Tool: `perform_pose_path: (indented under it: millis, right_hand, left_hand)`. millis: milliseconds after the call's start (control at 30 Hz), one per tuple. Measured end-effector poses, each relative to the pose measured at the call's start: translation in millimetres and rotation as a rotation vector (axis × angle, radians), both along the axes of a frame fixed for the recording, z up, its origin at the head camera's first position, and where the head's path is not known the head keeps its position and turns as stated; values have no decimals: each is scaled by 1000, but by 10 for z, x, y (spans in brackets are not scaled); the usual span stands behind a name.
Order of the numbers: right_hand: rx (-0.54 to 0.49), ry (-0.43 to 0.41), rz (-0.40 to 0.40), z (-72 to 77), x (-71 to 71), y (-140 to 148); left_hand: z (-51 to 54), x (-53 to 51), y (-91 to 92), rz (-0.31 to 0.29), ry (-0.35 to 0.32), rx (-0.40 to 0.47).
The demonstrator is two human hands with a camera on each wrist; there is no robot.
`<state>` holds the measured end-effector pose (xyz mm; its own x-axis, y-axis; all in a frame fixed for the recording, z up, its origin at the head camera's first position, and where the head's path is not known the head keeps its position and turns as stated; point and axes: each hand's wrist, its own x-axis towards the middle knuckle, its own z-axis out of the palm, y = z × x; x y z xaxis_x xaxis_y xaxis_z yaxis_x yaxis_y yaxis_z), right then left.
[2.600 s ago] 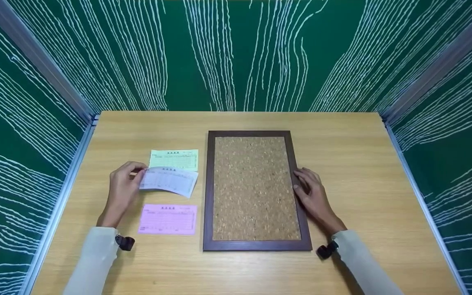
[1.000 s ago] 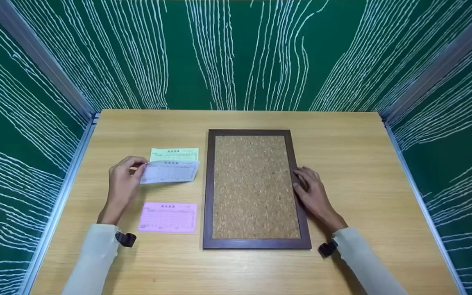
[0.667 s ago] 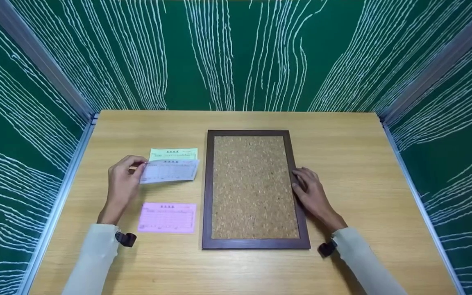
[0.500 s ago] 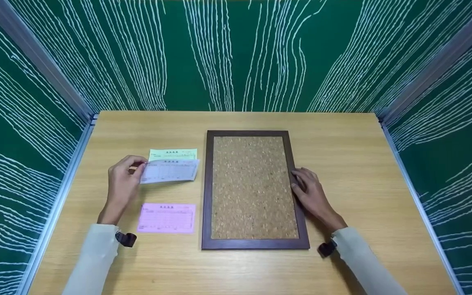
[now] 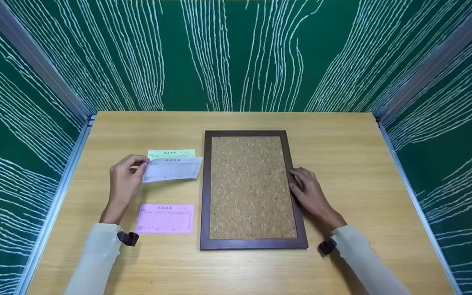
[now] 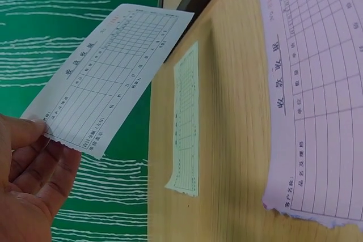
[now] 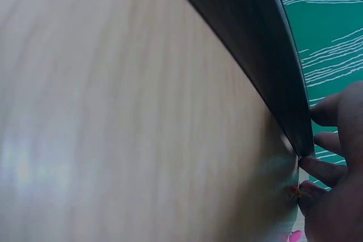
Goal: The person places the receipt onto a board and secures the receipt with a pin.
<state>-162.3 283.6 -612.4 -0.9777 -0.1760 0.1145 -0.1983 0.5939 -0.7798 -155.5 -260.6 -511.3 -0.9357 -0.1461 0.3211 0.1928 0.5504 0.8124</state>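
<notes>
My left hand (image 5: 125, 180) pinches the left end of a white-blue printed slip (image 5: 172, 169), raised off the table and partly covering a green slip (image 5: 170, 153) in the head view. The left wrist view shows thumb and fingers on the torn end of the white slip (image 6: 113, 72), apart from the green slip (image 6: 186, 123). A pink slip (image 5: 165, 218) lies flat nearer the front. My right hand (image 5: 312, 194) rests on the right edge of a dark-framed cork board (image 5: 252, 188); in the right wrist view its fingers touch the frame (image 7: 255, 38).
The wooden table (image 5: 236, 270) bears the board at its middle, with the slips to its left. Green walls (image 5: 244, 53) with white wavy lines stand behind and at both sides, with metal rails (image 5: 418, 200) along the table's sides.
Since the earliest frame, the white-blue slip has been raised and straightened, its free end shifting up and slightly right toward the board. The right hand stays at the frame. The view has shifted slightly.
</notes>
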Motion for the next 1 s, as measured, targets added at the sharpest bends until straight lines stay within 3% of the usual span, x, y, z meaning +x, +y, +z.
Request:
perform_pose_path:
  millis: [633,1000]
  right_hand:
    - [33,-7,29,63,-6,31]
    - [28,26,41,191,-38,-55]
  left_hand:
    - [20,-95,190,-31,16,44]
    - [60,-122,255,-30,20,55]
